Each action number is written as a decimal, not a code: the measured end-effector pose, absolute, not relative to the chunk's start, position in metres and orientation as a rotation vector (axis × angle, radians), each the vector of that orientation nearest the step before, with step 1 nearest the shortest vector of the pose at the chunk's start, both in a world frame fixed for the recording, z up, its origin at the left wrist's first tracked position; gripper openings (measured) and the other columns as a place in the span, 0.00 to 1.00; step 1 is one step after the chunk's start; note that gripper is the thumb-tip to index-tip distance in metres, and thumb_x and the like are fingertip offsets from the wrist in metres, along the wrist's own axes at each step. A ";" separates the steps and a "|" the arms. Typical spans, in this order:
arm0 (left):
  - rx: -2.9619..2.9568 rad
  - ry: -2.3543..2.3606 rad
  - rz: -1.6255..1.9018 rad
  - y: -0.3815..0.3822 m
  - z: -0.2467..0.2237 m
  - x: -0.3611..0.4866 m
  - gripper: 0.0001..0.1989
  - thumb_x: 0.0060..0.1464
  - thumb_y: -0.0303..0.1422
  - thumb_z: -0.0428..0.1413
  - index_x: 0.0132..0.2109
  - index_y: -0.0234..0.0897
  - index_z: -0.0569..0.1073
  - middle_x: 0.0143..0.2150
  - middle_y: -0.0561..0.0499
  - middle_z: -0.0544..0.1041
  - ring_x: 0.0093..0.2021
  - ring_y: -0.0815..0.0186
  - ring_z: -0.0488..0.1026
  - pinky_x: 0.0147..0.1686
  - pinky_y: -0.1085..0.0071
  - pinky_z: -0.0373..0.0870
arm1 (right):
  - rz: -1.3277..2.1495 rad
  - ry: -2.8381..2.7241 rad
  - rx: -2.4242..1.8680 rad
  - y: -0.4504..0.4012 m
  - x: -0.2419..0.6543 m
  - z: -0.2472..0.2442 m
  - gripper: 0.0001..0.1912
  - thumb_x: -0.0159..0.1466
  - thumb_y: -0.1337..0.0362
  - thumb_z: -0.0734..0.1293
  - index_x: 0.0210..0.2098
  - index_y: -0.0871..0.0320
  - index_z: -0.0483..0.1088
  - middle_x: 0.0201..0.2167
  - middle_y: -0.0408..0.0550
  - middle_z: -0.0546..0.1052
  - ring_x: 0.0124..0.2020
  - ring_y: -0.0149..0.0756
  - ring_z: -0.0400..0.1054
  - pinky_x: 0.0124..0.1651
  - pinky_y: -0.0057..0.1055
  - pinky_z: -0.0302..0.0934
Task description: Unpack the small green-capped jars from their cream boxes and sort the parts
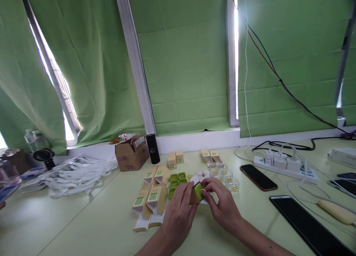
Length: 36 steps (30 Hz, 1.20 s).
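Observation:
Near the middle of the table my left hand [179, 208] is closed round a small kraft box [194, 199] with its white flaps raised. A green square container [198, 191] sits at the box's mouth, and the fingers of my right hand [219, 202] pinch at its edge. Just left of my hands stand several open kraft boxes [157, 198] with green labels. Behind my left hand are several green containers [178, 178]. Clear plastic cups [229, 180] with small yellow pieces lie behind my right hand, beside some white pieces [202, 173].
Farther back are closed kraft boxes [172, 160], flat ones [211, 158], a cardboard carton [132, 154] and a black cylinder [152, 148]. Phones [258, 177], a tablet [311, 224] and a cabled power strip [286, 168] lie right; white straps [75, 174] lie left. Someone's fingertip shows far left.

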<state>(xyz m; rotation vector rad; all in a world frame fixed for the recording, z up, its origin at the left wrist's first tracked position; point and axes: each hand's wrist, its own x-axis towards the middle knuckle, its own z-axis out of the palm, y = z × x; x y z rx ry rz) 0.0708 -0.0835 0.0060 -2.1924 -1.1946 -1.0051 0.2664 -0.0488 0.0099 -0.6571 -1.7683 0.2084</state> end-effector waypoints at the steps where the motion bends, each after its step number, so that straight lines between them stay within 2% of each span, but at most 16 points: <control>1: -2.189 -1.193 -1.003 -0.084 0.007 0.071 0.30 0.67 0.29 0.52 0.73 0.36 0.56 0.59 0.36 0.75 0.61 0.52 0.73 0.55 0.59 0.77 | 0.223 -1.764 -0.656 -0.049 0.266 0.010 0.07 0.72 0.67 0.62 0.36 0.52 0.66 0.43 0.52 0.78 0.46 0.44 0.75 0.45 0.38 0.72; 14: -2.173 -1.189 -1.022 -0.082 0.009 0.071 0.31 0.67 0.28 0.51 0.73 0.38 0.54 0.59 0.37 0.75 0.60 0.52 0.74 0.54 0.58 0.78 | 0.546 -1.539 -0.635 -0.048 0.267 0.011 0.11 0.73 0.58 0.63 0.35 0.54 0.69 0.44 0.55 0.79 0.44 0.42 0.76 0.45 0.36 0.75; 25: -2.135 -1.344 -1.151 -0.076 0.013 0.063 0.32 0.66 0.29 0.54 0.73 0.40 0.54 0.60 0.38 0.73 0.60 0.51 0.73 0.54 0.54 0.77 | 0.846 -1.185 -0.624 -0.027 0.282 0.009 0.17 0.66 0.48 0.71 0.36 0.57 0.74 0.40 0.55 0.83 0.37 0.43 0.78 0.35 0.36 0.76; 28: -2.128 -1.364 -1.306 -0.071 0.015 0.058 0.31 0.66 0.30 0.53 0.73 0.41 0.55 0.61 0.38 0.73 0.62 0.51 0.71 0.57 0.50 0.75 | 0.867 -1.176 -0.665 -0.021 0.289 0.008 0.19 0.64 0.46 0.72 0.36 0.57 0.74 0.41 0.56 0.83 0.37 0.45 0.79 0.35 0.37 0.75; 31: -2.160 -1.417 -1.565 -0.066 0.015 0.054 0.29 0.67 0.32 0.53 0.71 0.42 0.58 0.64 0.38 0.71 0.64 0.52 0.70 0.57 0.51 0.75 | 0.856 -1.230 -0.685 -0.016 0.291 0.004 0.20 0.64 0.44 0.72 0.34 0.56 0.73 0.41 0.57 0.83 0.38 0.46 0.79 0.37 0.39 0.75; 36: -2.287 -1.551 -2.381 -0.061 0.020 0.055 0.31 0.65 0.42 0.58 0.70 0.45 0.58 0.65 0.40 0.72 0.63 0.52 0.72 0.53 0.58 0.78 | 0.812 -1.540 -0.805 -0.020 0.285 -0.002 0.17 0.68 0.49 0.67 0.33 0.55 0.71 0.36 0.52 0.82 0.38 0.44 0.77 0.42 0.38 0.70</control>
